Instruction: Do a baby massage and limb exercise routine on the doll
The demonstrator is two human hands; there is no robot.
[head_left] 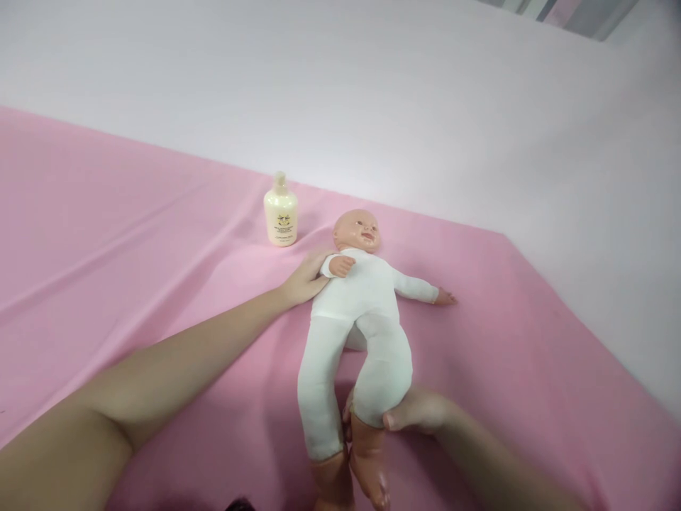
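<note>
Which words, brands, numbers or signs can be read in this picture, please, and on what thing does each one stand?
Bottle, front: a few lines of dark print, too small and blurred to quote.
Bottle, above the print: a small yellow and dark emblem, no letters readable.
Doll and pink cloth: no text visible.

The bald doll, with a white cloth body and bare feet, lies face up, its head just beyond the left hand. One bent arm lies against that hand; the other stretches away from it. The right hand clasps one lower leg, the other leg just left of it.
</note>
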